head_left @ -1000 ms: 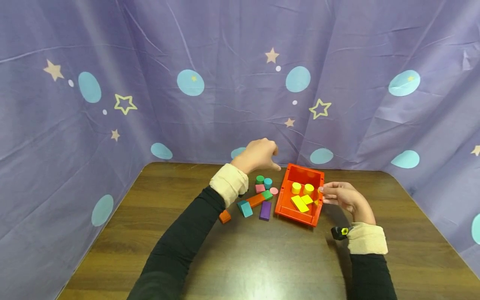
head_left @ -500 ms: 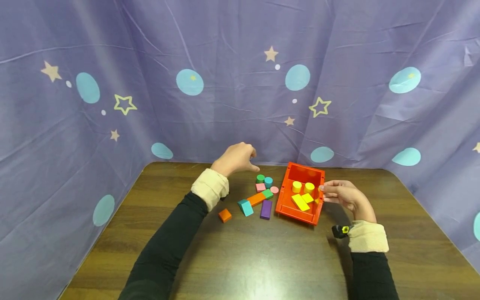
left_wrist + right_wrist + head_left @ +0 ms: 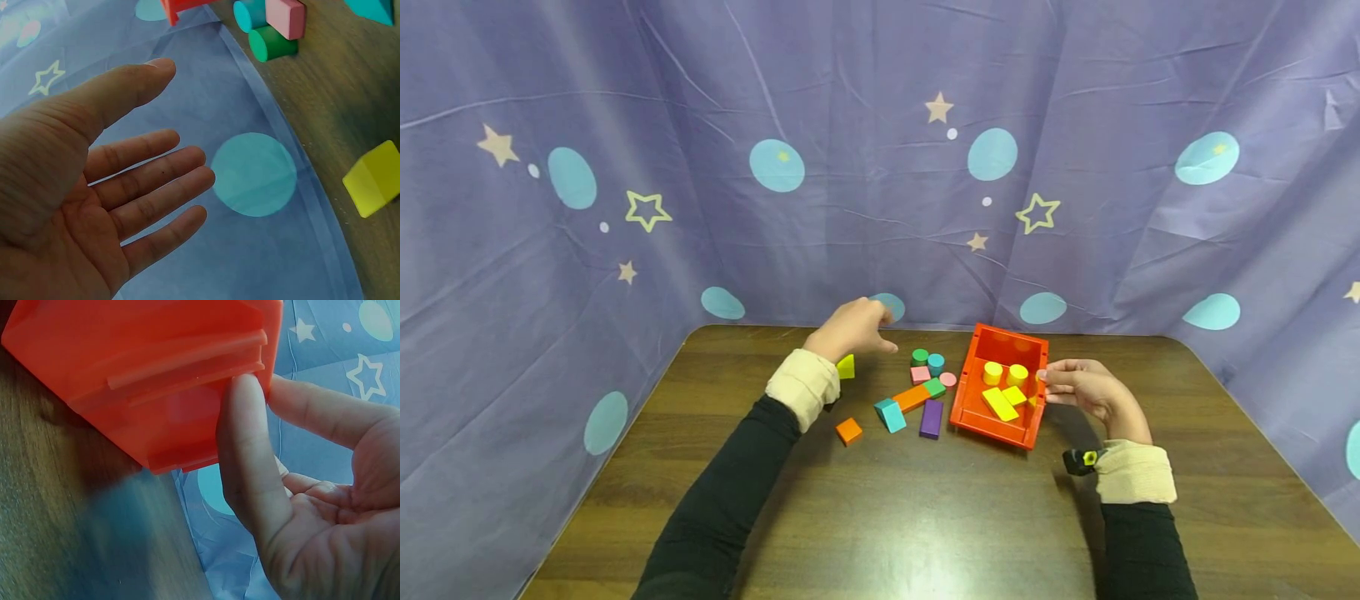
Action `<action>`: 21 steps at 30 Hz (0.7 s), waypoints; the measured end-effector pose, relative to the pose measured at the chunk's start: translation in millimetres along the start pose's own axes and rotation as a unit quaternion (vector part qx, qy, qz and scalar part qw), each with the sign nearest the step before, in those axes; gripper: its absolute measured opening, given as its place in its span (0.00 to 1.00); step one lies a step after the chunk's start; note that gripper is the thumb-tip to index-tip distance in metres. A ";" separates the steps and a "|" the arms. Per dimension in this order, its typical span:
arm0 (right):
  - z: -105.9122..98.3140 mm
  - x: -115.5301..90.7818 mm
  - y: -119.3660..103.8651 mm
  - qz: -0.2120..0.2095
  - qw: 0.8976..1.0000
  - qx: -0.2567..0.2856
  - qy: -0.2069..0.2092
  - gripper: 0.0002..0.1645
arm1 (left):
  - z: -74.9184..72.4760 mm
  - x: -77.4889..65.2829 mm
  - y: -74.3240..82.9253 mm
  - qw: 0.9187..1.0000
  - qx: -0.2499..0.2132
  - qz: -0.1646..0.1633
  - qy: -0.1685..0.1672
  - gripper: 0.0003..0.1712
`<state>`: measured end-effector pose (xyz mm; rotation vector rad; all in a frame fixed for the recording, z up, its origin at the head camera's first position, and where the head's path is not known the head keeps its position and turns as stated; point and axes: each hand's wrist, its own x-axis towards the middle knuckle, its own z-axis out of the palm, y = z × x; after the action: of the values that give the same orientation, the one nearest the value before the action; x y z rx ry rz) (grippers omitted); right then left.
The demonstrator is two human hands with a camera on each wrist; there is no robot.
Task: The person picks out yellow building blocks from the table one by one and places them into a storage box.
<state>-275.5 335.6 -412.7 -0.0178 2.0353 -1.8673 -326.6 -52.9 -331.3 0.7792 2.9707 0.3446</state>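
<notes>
My left hand (image 3: 852, 328) hovers over the far part of the table, fingers loosely extended and nothing in it. A yellow block (image 3: 374, 180) lies on the table close by, partly covered by the hand in the head view. The right hand (image 3: 1092, 393) pinches the right rim of a red plastic bin (image 3: 187, 394) between thumb and finger. Inside the bin sit yellow pieces: two cylinders (image 3: 993, 373), a flat rectangular block (image 3: 1000, 405), a smaller piece (image 3: 1014, 395) and another partly hidden by the right wall.
Left of the bin lie a green cylinder (image 3: 920, 357), a blue cylinder (image 3: 936, 364), pink pieces (image 3: 920, 375), an orange bar (image 3: 912, 398), a green block (image 3: 935, 387), a teal wedge (image 3: 891, 415) and a purple block (image 3: 931, 419). An orange block (image 3: 849, 431) lies nearer. A curtain (image 3: 880, 167) hangs behind.
My left hand has moved left and lower, away from the bin, and the yellow block now shows beside it. The right hand keeps its hold on the bin's rim.
</notes>
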 end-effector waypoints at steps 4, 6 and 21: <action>0.5 0.9 0.0 0.006 1.000 0.000 0.002 0.10 | 5.3 -1.3 -8.7 1.000 -0.001 -0.016 -0.014 0.28; 0.6 1.2 0.1 0.008 1.000 0.001 0.000 0.10 | 8.4 -2.6 -13.3 0.999 -0.004 -0.024 -0.021 0.31; 1.2 1.6 -0.5 0.017 1.000 0.008 0.014 0.10 | 30.9 -10.6 -46.3 0.997 -0.032 -0.050 -0.055 0.32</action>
<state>-276.8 333.9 -412.7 0.0466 2.0269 -1.8721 -336.3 -91.2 -372.0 0.6183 2.8672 0.3760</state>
